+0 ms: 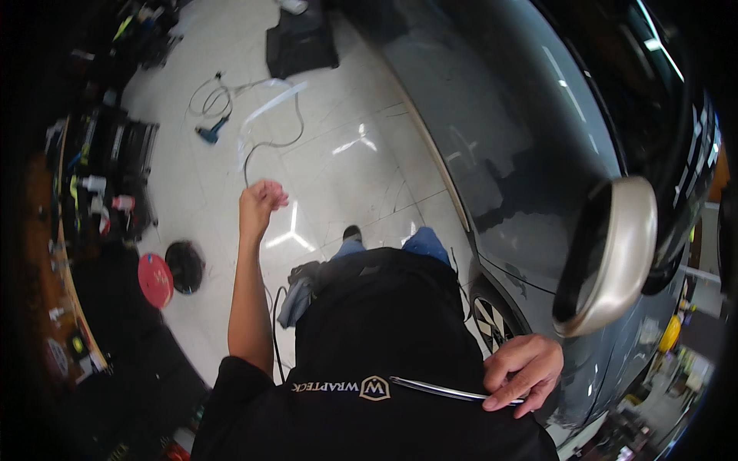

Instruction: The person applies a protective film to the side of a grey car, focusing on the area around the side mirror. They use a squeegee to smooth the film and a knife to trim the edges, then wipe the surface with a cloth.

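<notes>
My right hand (525,373) pinches one end of a slim, curved chrome strip (437,389). The strip points leftward across the front of my black shirt, its far end tapered. Out to the left, my left arm reaches forward over the floor. The fingers of my left hand (263,203) are curled in and slightly blurred; what they hold, if anything, is hidden. Close to my right side stands a dark grey car (500,146), with a beige-silver side mirror (624,257) just beyond my right hand.
A blue heat gun (211,132) and its cable lie on the tiled floor (338,184), near a whitish strip (270,107). A black step stool (301,44) stands ahead. To the left are a round red-topped object (156,280) and a cluttered bench. A car wheel (492,319) is nearby.
</notes>
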Demonstrator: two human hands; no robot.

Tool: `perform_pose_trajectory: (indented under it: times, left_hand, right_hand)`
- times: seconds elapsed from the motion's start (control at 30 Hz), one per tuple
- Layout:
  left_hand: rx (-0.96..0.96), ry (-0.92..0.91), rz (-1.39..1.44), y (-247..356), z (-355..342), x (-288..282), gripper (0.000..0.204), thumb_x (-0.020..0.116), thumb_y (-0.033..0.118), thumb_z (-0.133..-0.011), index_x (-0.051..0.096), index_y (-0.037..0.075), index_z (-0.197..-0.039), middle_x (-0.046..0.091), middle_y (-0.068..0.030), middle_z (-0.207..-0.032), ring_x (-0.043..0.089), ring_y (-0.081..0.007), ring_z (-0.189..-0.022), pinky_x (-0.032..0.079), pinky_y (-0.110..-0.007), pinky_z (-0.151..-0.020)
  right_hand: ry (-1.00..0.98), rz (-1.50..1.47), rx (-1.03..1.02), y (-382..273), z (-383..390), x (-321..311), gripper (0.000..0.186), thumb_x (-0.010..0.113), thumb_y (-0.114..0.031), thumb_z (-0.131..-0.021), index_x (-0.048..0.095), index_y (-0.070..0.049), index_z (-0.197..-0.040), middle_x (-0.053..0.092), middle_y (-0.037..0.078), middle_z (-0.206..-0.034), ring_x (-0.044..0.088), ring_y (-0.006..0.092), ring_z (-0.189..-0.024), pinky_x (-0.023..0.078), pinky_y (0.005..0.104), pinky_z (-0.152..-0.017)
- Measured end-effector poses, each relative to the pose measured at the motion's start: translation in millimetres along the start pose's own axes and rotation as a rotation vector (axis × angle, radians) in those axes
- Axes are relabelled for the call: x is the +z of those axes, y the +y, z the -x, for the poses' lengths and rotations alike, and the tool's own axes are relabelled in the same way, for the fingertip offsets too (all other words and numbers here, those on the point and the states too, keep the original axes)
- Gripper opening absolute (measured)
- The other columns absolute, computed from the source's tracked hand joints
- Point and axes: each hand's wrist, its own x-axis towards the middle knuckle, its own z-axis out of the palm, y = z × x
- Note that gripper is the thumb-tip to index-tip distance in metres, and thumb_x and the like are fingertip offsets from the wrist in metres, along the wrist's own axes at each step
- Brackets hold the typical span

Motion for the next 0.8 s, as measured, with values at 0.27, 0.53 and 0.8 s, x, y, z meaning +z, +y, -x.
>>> perform_pose_trajectory:
  times: [0.27,0.53,0.8]
  left_hand:
    - [-0.217,0.029,0.301,6.9,-38.8,-13.4,0.018,0.059,0.017,-0.093,0.065,0.0,-0.088,0.067,-0.008,-0.073,0.058,-0.0092,-0.056,0.043,-0.021,-0.052]
    - [-0.233,0.239,0.11,-40.3,-33.3,-59.8,0.024,0.057,0.022,-0.096,0.066,0.0,-0.09,0.065,-0.0036,-0.073,0.054,-0.0074,-0.056,0.041,-0.02,-0.052]
    - [-0.233,0.22,-0.774,-151.9,11.4,-130.4,0.073,0.05,-0.004,-0.074,0.033,0.005,-0.144,0.057,-0.0302,-0.119,0.059,-0.043,-0.105,0.047,-0.044,-0.093]
  right_hand:
    - [-0.056,-0.673,-0.222,92.1,-102.8,-75.4,0.046,0.077,-0.027,-0.08,0.065,0.008,-0.106,0.052,0.014,-0.087,0.044,0.017,-0.058,0.036,0.0284,-0.05]
    - [0.206,-0.878,-0.126,100.3,-154.9,-141.5,0.04,0.076,-0.027,-0.082,0.063,0.007,-0.099,0.052,0.014,-0.087,0.052,0.0144,-0.058,0.047,0.0246,-0.05]
    - [-0.395,-0.594,-0.205,27.8,-198.8,-170.4,0.02,0.065,-0.013,-0.088,0.063,0.006,-0.093,0.058,0.015,-0.08,0.063,0.0255,-0.069,0.053,0.0333,-0.057]
